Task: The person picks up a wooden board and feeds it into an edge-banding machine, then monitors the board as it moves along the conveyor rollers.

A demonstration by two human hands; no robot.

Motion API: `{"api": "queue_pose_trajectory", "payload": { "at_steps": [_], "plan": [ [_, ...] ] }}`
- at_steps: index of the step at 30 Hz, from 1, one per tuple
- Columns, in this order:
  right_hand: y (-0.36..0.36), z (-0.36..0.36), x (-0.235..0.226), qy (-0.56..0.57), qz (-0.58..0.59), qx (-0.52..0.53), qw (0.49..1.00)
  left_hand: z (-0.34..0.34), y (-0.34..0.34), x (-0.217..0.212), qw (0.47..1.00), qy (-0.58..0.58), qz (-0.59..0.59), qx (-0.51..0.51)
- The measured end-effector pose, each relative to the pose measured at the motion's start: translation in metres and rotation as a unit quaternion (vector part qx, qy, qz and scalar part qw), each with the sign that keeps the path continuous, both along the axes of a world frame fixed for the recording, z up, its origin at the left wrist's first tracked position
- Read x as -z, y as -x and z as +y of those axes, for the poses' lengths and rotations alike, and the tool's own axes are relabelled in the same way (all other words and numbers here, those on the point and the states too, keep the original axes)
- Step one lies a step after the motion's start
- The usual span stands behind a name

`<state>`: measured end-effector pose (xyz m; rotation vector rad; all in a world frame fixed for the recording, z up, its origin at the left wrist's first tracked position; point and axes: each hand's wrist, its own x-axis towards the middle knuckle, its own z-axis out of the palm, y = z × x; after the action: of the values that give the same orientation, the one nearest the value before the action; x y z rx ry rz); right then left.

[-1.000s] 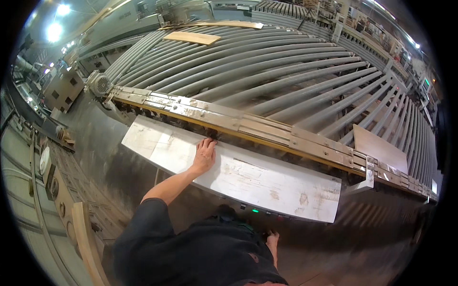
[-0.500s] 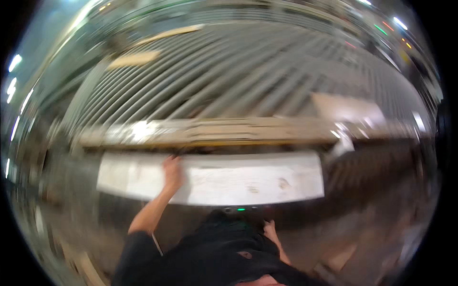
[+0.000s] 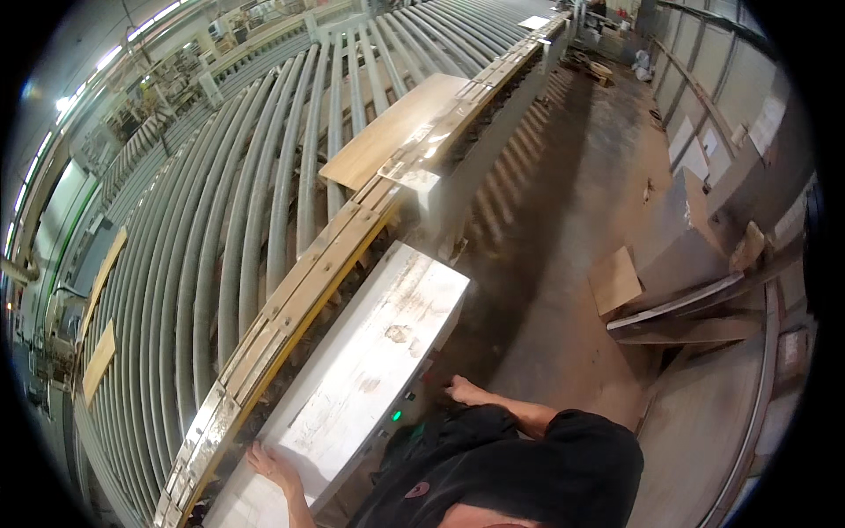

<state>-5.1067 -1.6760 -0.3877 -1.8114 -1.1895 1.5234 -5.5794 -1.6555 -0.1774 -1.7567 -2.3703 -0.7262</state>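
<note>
My left hand (image 3: pixel 275 468) rests on the white top of a long metal box (image 3: pixel 352 387), near its far edge by the roller table. Its fingers are stretched out and slightly apart, with nothing in them. My right hand (image 3: pixel 464 391) hovers off the near side of the box, beside a red button (image 3: pixel 429 377). Its fingers look partly extended, and no object shows in them. Along that same side a green light (image 3: pixel 396 416) glows. Scuffs and brown stains mark the white top.
Beyond the box runs a large roller conveyor (image 3: pixel 251 202) with a wood-coloured rail (image 3: pixel 308 273) along its edge. A tan board (image 3: pixel 396 132) lies on the rollers, and narrower strips (image 3: pixel 99 363) lie at the far left. Grey bins (image 3: pixel 673 238) and a loose board (image 3: pixel 615 281) stand right of the floor aisle.
My view has swung to the right, so the box and conveyor now run diagonally and the aisle shows. My left hand stays on the white top; my right hand stays near the box's side.
</note>
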Motion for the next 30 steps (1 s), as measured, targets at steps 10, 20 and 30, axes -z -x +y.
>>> {"api": "queue_pose_trajectory", "payload": {
  "at_steps": [10, 20, 30],
  "plan": [
    [0.003, 0.025, -0.062, 0.045, 0.171, 0.016, 0.984, 0.024, 0.02, 0.034, 0.998, -0.058, 0.01, 0.013],
    [0.005, 0.043, 0.006, 0.097, 0.253, 0.148, 0.951, 0.034, -0.01, -0.007, 0.997, -0.076, -0.004, -0.007],
    [0.013, 0.02, -0.055, 0.155, 0.311, 0.272, 0.897, 0.036, -0.019, -0.005, 0.997, -0.068, -0.01, 0.027]
  ]
}}
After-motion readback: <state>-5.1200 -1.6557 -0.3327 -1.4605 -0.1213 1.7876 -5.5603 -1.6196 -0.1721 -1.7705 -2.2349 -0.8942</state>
